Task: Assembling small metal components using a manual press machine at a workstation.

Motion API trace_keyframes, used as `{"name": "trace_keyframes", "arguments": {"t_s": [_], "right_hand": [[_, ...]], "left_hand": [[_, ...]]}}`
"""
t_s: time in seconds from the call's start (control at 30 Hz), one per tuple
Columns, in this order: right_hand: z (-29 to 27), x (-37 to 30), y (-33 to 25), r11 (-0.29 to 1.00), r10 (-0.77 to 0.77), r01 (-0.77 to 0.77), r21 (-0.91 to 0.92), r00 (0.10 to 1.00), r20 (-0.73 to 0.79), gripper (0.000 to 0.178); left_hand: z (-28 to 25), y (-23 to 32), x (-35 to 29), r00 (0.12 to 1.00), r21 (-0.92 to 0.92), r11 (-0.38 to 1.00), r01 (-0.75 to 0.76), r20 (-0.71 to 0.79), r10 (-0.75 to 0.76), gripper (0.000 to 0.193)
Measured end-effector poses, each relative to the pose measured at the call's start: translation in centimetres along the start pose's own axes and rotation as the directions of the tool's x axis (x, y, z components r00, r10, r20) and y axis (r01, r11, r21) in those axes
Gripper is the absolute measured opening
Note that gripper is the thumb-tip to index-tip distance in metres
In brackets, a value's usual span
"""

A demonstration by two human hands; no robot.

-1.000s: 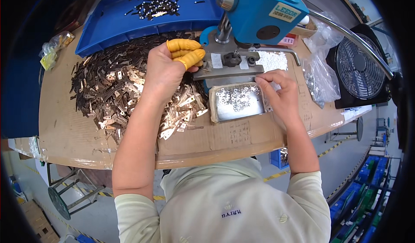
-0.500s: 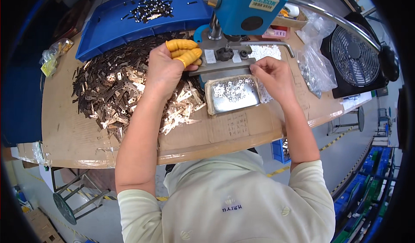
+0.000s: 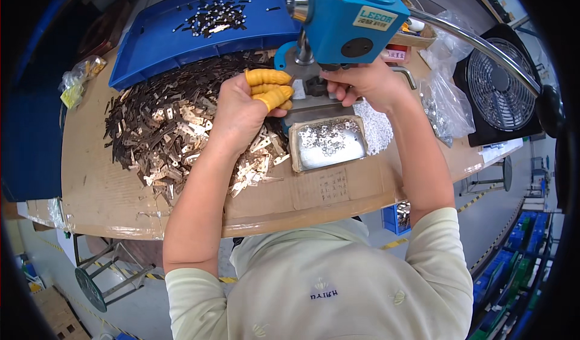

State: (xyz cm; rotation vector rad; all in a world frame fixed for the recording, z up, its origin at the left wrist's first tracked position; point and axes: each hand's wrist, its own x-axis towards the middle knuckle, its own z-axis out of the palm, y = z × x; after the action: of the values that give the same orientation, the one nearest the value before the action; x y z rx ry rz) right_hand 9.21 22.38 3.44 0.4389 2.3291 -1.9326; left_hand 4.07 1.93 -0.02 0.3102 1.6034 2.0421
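My left hand (image 3: 252, 101), with ribbed yellow finger cots (image 3: 269, 80) on several fingers, is at the left edge of the grey press base. Its fingers are pressed together, and whatever they hold is hidden. My right hand (image 3: 373, 85) reaches under the head of the blue bench press (image 3: 347, 22), fingers curled beside the dark die (image 3: 315, 86); anything in its pinch is too small to make out. Just in front of the base sits a shallow metal tray (image 3: 329, 152) holding small silvery rings (image 3: 329, 136). A large heap of flat metal strips (image 3: 175, 134), dark and coppery, spreads left of my left hand.
A blue bin (image 3: 136, 56) with dark strips bearing white pieces (image 3: 214, 19) stands at the back left. Small white parts (image 3: 376, 128) lie right of the tray. The long press lever (image 3: 483, 44) slants over plastic bags (image 3: 447, 110) and a black fan (image 3: 498, 80).
My right hand has moved from the base's front right edge up and inward to the die. My left hand has shifted slightly right and down, as has much of the view.
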Motion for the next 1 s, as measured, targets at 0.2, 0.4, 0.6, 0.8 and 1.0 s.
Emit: {"name": "trace_keyframes", "arguments": {"t_s": [0.2, 0.4, 0.6, 0.8, 1.0], "right_hand": [[2.0, -1.4, 1.3, 0.988, -0.066, 0.085, 0.126, 0.986, -0.152, 0.012], [-4.4, -6.2, 8.1, 0.751, -0.547, 0.171, -0.638, 0.702, -0.456, 0.005], [-11.5, -6.0, 10.7, 0.617, -0.428, -0.136, -0.775, 0.769, -0.475, 0.007], [-12.0, -3.9, 12.2, 0.363, -0.666, 0.078, -0.928, 0.719, -0.2, 0.009], [-9.0, -4.3, 10.8, 0.858, -0.431, 0.195, -0.475, 0.776, -0.46, 0.01]], "left_hand": [[-0.1, -0.1, -0.2, 0.999, 0.042, 0.999, 0.012, -0.044, -0.01, 0.016], [-0.2, -0.5, -0.6, 0.999, 0.008, 1.0, -0.001, 0.043, 0.001, 0.014], [1.6, -1.0, -1.1, 0.984, 0.015, 0.999, 0.033, 0.176, -0.035, 0.014], [2.1, -1.3, -1.5, 0.986, 0.059, 0.996, 0.067, 0.151, -0.075, 0.016], [2.4, -0.6, -1.4, 0.99, 0.085, 0.993, 0.087, 0.1, -0.095, 0.022]]}}
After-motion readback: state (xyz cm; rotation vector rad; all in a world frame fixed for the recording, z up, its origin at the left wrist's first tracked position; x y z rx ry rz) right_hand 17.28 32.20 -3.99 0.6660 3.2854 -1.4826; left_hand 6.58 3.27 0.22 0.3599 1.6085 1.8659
